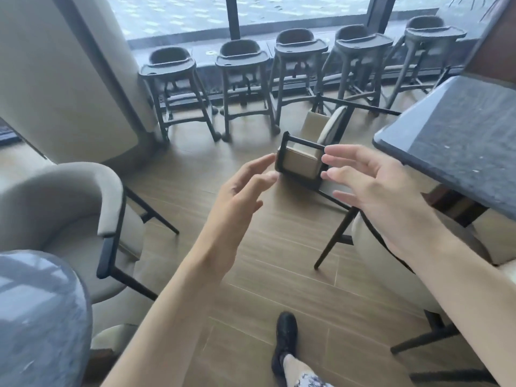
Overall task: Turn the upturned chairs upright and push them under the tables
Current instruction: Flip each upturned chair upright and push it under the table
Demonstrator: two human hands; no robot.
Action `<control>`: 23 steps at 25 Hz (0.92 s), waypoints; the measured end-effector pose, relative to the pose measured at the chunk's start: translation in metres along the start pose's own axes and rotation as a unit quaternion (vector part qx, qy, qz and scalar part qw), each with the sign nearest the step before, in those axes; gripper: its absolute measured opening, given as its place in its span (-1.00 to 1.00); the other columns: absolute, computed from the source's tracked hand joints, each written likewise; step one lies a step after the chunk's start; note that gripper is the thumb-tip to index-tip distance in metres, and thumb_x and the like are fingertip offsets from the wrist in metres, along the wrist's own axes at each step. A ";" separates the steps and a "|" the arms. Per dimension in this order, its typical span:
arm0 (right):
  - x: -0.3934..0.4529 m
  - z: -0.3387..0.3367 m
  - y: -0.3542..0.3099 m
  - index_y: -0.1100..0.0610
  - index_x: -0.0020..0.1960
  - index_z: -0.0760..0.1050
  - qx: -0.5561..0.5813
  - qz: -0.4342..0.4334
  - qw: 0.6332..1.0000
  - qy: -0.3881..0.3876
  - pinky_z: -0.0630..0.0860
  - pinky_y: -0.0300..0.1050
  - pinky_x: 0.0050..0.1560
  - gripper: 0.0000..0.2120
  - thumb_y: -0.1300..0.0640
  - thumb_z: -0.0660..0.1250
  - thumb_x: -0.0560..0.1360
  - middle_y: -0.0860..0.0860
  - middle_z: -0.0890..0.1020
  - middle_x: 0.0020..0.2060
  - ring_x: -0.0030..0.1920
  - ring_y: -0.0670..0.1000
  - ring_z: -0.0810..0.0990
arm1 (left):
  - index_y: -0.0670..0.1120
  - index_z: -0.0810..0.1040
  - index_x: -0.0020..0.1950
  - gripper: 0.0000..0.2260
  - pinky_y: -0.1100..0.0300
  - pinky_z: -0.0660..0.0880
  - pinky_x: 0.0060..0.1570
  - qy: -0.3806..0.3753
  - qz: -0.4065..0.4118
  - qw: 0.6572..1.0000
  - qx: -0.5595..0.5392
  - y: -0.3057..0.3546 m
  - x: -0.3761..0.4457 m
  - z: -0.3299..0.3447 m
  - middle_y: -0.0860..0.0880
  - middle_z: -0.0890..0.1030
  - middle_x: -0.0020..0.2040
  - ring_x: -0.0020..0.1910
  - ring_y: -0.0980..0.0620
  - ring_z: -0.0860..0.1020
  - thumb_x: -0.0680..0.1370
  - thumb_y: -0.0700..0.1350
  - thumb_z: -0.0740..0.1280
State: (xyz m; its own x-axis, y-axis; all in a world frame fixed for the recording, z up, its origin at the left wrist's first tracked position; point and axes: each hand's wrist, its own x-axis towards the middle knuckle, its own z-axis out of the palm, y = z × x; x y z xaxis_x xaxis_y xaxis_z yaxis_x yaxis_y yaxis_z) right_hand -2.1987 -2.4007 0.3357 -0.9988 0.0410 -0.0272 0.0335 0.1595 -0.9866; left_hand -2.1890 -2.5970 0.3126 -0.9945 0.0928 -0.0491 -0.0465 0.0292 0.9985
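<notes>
The tipped chair (301,160) lies on its side on the floor (251,261), just beyond your fingertips and left of the dark table (452,141). Your left hand (237,196) and right hand (391,202) are both spread wide, empty, palms facing each other either side of it. Judging from this, you should take hold of the black frame (282,152), not the cushion, and keep its legs off the high chairs (243,88) behind when you swing it up.
</notes>
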 end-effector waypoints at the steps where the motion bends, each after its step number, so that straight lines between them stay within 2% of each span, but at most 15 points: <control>1: 0.019 0.008 0.000 -0.04 0.18 0.62 0.003 0.000 1.000 -0.005 0.51 0.05 0.32 -0.75 0.20 0.36 0.56 -0.13 0.69 0.11 0.19 -0.15 0.62 | 0.27 0.59 0.28 -0.47 0.08 0.44 0.34 0.008 -0.001 1.000 0.002 0.000 0.017 -0.009 0.40 0.63 0.15 0.25 0.32 0.55 0.30 0.25 0.32; 6: 0.140 0.043 -0.012 -0.01 0.16 0.63 0.009 -0.002 1.000 -0.024 0.52 0.03 0.31 -0.77 0.21 0.36 0.55 -0.11 0.70 0.06 0.13 -0.15 0.65 | 0.25 0.62 0.25 -0.59 0.08 0.47 0.32 0.045 -0.017 0.999 0.007 0.011 0.129 -0.048 0.30 0.64 0.21 0.25 0.27 0.57 0.40 0.15 0.34; 10: 0.221 0.059 -0.022 -0.02 0.13 0.63 0.007 -0.005 1.000 -0.028 0.59 0.06 0.21 -0.80 0.18 0.34 0.56 -0.13 0.71 0.02 0.05 -0.14 0.68 | 0.26 0.65 0.19 -0.61 0.15 0.50 0.19 0.063 -0.004 0.998 0.002 0.020 0.201 -0.074 0.31 0.65 0.17 0.25 0.24 0.58 0.37 0.17 0.34; 14: 0.292 0.084 -0.025 -0.02 0.09 0.64 -0.001 0.002 0.999 -0.054 0.61 0.08 0.17 -0.82 0.17 0.34 0.55 -0.13 0.73 -0.02 0.00 -0.13 0.70 | 0.29 0.69 0.07 -0.67 0.11 0.52 0.19 0.086 -0.010 0.996 -0.007 0.018 0.266 -0.103 0.29 0.68 0.12 0.20 0.20 0.62 0.33 0.17 0.35; 18: 0.368 0.111 -0.027 -0.01 0.05 0.65 -0.009 0.001 0.998 -0.063 0.62 0.09 0.16 -0.83 0.18 0.34 0.56 -0.10 0.74 -0.03 -0.01 -0.12 0.71 | 0.26 0.71 0.02 -0.68 0.12 0.53 0.15 0.081 -0.013 0.997 -0.013 0.011 0.333 -0.132 0.19 0.69 0.12 0.20 0.14 0.63 0.31 0.19 0.34; 23: 0.476 0.153 -0.040 0.02 0.02 0.66 -0.027 0.008 0.998 -0.055 0.62 0.02 0.15 -0.83 0.20 0.31 0.57 -0.06 0.74 -0.02 -0.01 -0.10 0.72 | 0.18 0.71 0.04 -0.78 0.03 0.55 0.23 0.061 -0.020 0.998 -0.003 0.010 0.437 -0.191 0.06 0.69 0.16 0.20 0.10 0.64 0.45 0.07 0.35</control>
State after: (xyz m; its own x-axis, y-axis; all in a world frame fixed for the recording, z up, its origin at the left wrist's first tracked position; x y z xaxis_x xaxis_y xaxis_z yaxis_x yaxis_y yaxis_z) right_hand -2.6810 -2.5387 0.3377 -0.9959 -0.0650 -0.0629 0.0477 0.2134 -0.9758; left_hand -2.6417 -2.7463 0.3055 -0.9958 -0.0303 -0.0864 -0.0872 0.0239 0.9959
